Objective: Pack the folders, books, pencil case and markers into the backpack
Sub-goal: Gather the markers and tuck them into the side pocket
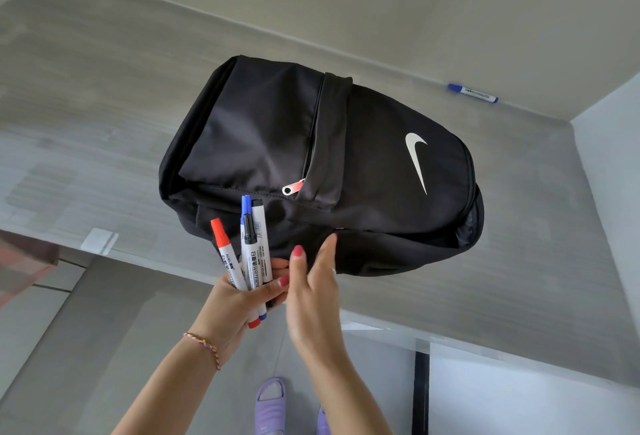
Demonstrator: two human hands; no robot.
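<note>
- left hand (239, 299) is gripping a bundle of markers (251, 247), lower centre of frame.
- right hand (311, 289), fingers straight, is touching the backpack (346, 157) lying at frame centre.
- one blue marker (472, 93) is lying at upper right.

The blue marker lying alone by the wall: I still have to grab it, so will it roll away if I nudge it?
Probably yes. The blue marker looks round-barrelled and lies flat on the smooth table, so a sideways nudge would likely roll it, though the wall close behind should stop it. It looks light and stiff, like the markers in the left hand.
</note>
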